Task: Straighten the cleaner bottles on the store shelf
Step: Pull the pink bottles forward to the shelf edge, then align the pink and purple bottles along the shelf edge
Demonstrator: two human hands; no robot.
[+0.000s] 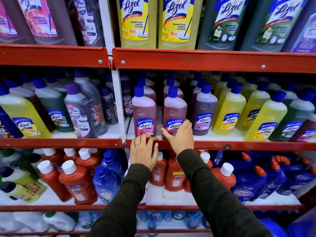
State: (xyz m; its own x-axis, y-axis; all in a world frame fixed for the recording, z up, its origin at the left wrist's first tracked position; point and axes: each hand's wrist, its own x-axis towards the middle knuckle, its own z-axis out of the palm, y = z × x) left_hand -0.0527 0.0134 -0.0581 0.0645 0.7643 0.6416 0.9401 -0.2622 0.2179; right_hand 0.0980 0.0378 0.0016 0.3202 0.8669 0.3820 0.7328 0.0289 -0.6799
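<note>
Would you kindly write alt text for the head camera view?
A person's right hand grips a pink Lizol bottle on a red store shelf, while the left hand rests on the shelf edge.

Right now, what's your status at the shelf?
Right hand gripping front pink Lizol bottle. Left hand resting on red shelf edge. Nothing blocking.

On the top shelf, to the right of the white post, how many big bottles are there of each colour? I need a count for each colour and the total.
Yellow bottles: 2
Green-label bottles: 2
Purple bottle, cut off by the picture's edge: 1
Total: 5
</note>
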